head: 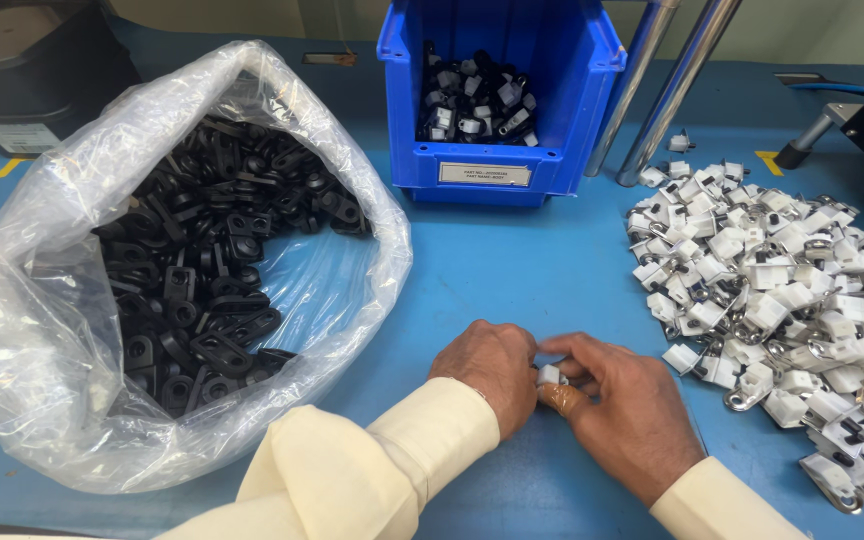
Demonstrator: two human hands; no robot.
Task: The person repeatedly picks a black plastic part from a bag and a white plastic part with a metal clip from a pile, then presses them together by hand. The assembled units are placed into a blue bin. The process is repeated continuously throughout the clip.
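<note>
Blue work table (pixel 542 270) fills the head view, seen from above, with a person's two hands meeting near its front edge, a little right of centre. Both arms wear cream long sleeves (pixel 392 455). The left hand (pixel 490 370) is curled into a loose fist with its knuckles up, and its fingertips press against a small white plastic part (pixel 552 375) that sits between the two hands. The right hand (pixel 624 405) closes in from the other side, thumb and fingers pinching the same white part, so both hands grip it together just above the table surface (the thumb tip looks wrapped in a tan covering). Toward the left edge of the table stands a large clear plastic bag (pixel 72 330), open at the top and slumped wide, holding many small black plastic parts (pixel 202 270). At the back edge, near the middle, sits a blue storage bin (pixel 497 165) with an open front; inside lie assembled pieces in black and white. Two slanted metal tubes (pixel 667 85) rise just right of the bin. Along the right edge spreads a loose heap of white plastic parts with metal clips (pixel 782 290), reaching to the front right corner, just beside the right hand.
</note>
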